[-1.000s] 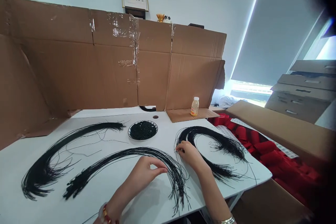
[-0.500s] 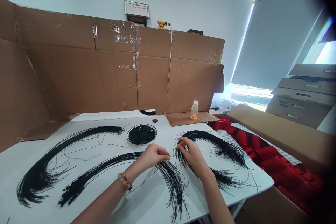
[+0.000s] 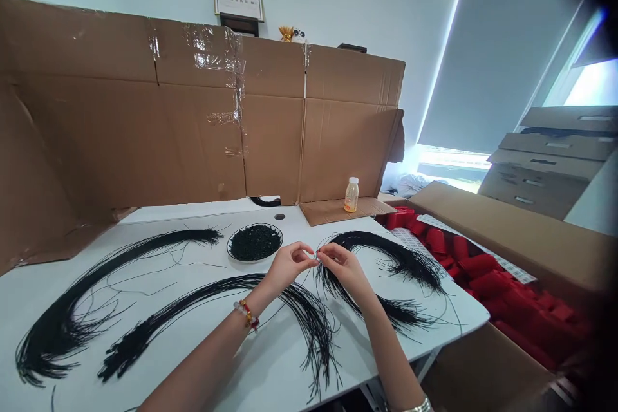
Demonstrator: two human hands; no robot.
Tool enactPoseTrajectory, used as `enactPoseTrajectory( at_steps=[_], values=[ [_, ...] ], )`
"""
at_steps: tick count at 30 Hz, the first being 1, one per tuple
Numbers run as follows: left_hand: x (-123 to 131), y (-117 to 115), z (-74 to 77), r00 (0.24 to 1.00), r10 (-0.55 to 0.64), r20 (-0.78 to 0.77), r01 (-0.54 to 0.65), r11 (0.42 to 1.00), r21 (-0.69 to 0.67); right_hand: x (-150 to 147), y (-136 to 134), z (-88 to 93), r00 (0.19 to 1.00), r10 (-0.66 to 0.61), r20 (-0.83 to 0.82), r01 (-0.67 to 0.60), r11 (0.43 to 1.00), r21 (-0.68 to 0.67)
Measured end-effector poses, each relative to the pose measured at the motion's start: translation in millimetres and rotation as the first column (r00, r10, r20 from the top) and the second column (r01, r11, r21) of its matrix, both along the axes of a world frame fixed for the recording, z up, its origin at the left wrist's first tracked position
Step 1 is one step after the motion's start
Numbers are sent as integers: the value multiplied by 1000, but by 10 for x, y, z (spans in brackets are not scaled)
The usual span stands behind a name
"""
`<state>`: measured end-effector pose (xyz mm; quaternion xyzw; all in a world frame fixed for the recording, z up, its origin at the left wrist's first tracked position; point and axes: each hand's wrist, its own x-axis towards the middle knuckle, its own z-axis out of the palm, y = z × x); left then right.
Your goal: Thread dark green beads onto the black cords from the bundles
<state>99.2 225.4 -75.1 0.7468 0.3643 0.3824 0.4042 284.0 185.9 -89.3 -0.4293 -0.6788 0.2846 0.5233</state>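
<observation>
Your left hand (image 3: 290, 264) and right hand (image 3: 342, 267) meet above the surface (image 3: 270, 373), each curled into a tight pinch, their tips almost touching. They appear to hold a thin black cord (image 3: 317, 256) between them, though it is too fine to be sure. A curved cord bundle (image 3: 294, 299) lies beneath your left wrist, and another (image 3: 371, 244) arcs just beyond your right hand. A third bundle (image 3: 140, 243) sweeps farther left, and a dish of black bits (image 3: 255, 243) sits just beyond your left hand.
</observation>
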Motion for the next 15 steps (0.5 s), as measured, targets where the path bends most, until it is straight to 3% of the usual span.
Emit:
enactPoseTrajectory(
  at_steps=[9,15],
  values=[
    [88,78,-98,997,-65,-36,65,998,8,-34,17,-13,1000,2,16,-2,1000,-7],
    [265,120,-147,988,-79,-130,90,993,80,-62,-111,144,997,-73,29,70,992,104]
  ],
)
